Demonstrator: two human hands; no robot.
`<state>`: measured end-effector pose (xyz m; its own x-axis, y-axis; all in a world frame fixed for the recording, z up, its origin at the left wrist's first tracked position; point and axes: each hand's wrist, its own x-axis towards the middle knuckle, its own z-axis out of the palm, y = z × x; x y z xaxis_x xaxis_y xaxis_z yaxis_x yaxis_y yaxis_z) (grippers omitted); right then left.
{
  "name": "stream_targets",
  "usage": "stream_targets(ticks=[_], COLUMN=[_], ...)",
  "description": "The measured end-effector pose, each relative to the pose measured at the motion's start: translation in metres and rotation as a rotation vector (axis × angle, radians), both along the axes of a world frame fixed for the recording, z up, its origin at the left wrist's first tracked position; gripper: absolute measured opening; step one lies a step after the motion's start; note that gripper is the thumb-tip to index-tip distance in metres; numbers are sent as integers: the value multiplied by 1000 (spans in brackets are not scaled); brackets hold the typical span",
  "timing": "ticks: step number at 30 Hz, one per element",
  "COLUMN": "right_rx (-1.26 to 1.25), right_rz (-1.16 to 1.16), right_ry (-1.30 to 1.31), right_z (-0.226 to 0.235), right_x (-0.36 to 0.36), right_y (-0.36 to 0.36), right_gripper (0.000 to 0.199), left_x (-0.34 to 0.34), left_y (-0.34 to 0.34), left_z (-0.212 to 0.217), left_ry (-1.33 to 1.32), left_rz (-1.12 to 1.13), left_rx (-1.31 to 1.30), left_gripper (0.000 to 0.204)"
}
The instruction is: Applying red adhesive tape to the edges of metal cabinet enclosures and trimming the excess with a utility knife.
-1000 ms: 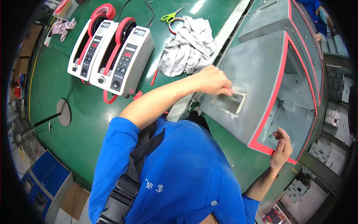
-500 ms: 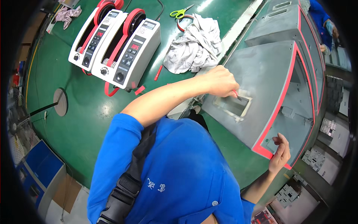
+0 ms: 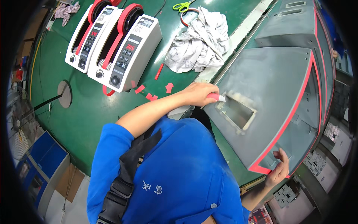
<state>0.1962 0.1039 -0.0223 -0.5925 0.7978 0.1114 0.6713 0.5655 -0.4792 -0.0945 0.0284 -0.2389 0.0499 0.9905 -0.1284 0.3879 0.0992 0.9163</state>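
Observation:
My left hand [image 3: 203,94] is closed around a red-handled knife [image 3: 216,97], its short pale blade pointing at the left edge of a rectangular cut-out [image 3: 238,110]. That opening sits in the sloped face of a grey metal housing [image 3: 268,78] and has pale, rough borders. Along the housing's open side runs red tape [image 3: 289,118]. My right hand [image 3: 278,170] is at the lower corner of that open side, fingers bent but apart, with nothing visible in it. Whether it touches the rim I cannot tell.
Two white tape dispensers [image 3: 125,56] with red tape stand on the green table [image 3: 74,123]. Nearby lie a white cloth [image 3: 201,41], green scissors [image 3: 182,6], a red pen-like tool [image 3: 159,71] and tape scraps [image 3: 169,87]. Another grey housing [image 3: 287,30] stands behind.
My left hand has moved left with the knife, from over the cut-out to its left edge. The view has shifted slightly; my right hand stays at the housing's lower corner.

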Motion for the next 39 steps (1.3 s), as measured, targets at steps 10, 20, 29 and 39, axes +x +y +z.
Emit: stream_targets(ticks=[10,20,29,39], right_rx=[-66,-95,-83,-116], right_rz=[-34,-15,-27,-29], right_ry=[-18,-64,-78,-69], right_z=[-1,1,2,3], right_x=[-2,0,0,-1], right_y=[5,7,7,8], right_gripper=[51,49,51,52], left_x=[10,12,12,10], left_y=[3,1,0,1], left_z=[-7,-3,-3,0], left_ry=[69,48,-45,42], left_rz=[-37,-62,-30,-27], left_rx=[8,41,64,105], left_gripper=[16,12,10,10])
